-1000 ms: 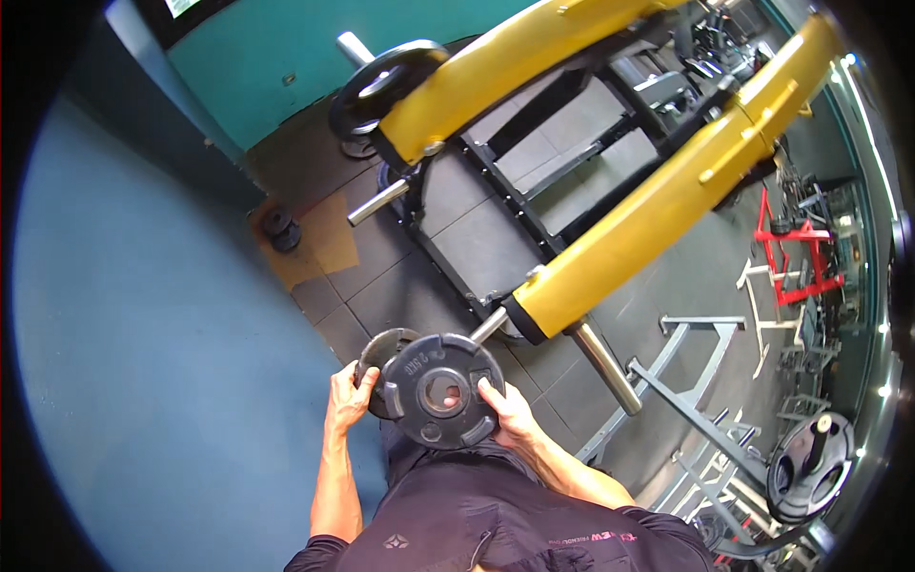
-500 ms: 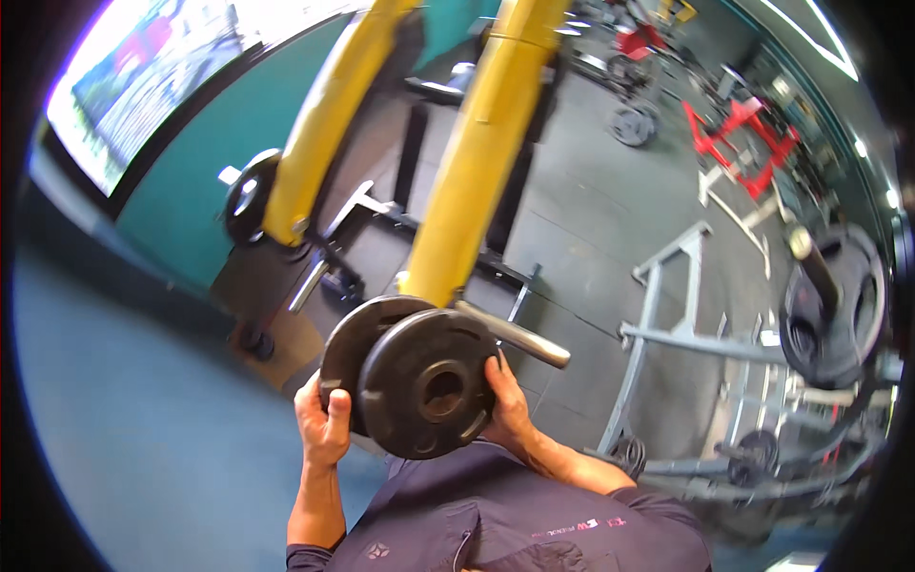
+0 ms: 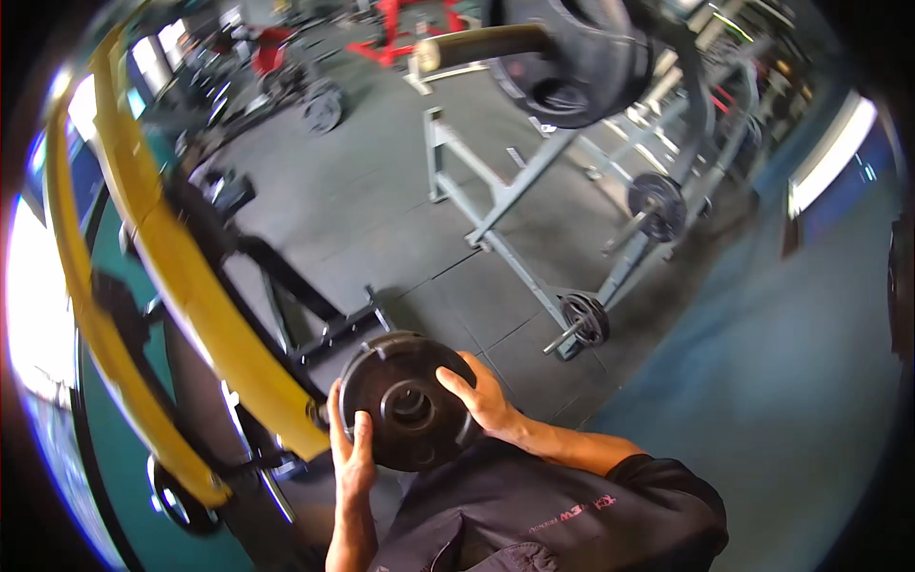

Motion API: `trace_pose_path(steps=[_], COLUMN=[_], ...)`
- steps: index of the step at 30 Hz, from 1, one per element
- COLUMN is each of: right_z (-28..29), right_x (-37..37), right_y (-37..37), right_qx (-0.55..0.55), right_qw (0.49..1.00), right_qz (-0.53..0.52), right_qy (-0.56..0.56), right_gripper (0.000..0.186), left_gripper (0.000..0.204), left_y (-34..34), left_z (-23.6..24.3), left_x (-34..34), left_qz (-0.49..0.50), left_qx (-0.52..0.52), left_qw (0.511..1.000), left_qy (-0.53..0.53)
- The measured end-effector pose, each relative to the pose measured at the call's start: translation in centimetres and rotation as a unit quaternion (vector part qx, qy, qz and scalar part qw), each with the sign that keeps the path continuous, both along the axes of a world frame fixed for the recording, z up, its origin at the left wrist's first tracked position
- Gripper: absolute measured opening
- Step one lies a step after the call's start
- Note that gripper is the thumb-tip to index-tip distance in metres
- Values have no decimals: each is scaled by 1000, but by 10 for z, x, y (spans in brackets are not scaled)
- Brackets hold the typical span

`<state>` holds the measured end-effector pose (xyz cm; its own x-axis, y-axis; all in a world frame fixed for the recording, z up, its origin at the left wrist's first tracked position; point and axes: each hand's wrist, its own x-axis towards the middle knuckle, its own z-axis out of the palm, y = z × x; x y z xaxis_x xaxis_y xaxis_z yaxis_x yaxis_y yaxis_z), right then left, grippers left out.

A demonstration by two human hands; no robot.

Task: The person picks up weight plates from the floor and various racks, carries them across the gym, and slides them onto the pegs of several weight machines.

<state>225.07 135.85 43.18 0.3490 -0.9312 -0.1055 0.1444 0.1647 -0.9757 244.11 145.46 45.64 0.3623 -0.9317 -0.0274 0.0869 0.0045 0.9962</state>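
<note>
A round black weight plate (image 3: 416, 440) with a ringed centre hole is held in front of my torso. A second dark rim shows behind its far edge, so it appears to be a pair pressed together. My left hand (image 3: 355, 453) grips the left edge, thumb on the near face and fingers behind. On the right edge, my right hand (image 3: 484, 398) is closed with its thumb over the face; its other fingers are partly hidden. Just left of the plates is the lower end of a yellow machine arm (image 3: 214, 319).
A grey rack frame (image 3: 515, 191) stands ahead to the right, with a large plate (image 3: 572, 71) on a peg jutting toward me. Smaller plates (image 3: 583, 319) hang low on it. Red equipment (image 3: 396, 33) is at the back. Dark floor tiles (image 3: 362, 214) lie between.
My view has swung to the right, and the yellow machine now sits on the left. The two plates, earlier apart at one side beside a metal peg, now look closed together; both hands still hold them.
</note>
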Motion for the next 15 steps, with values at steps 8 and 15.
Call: trace_pose_path(steps=[8,15], right_z=[-9,-13], right_x=[-106,-182], right_y=[-10,-84], right_qx=[-21,-194], right_qw=[929,817], right_qz=[-351,-524], right_qy=[113,145], right_gripper=[41,41], left_gripper=[53,53], left_y=[-147,-283], left_z=[-7,-1], left_x=[-95,-201], left_qz=[-269,-389], left_qx=[-28,-147], left_qw=[962,905], left_qy=[-39,-91])
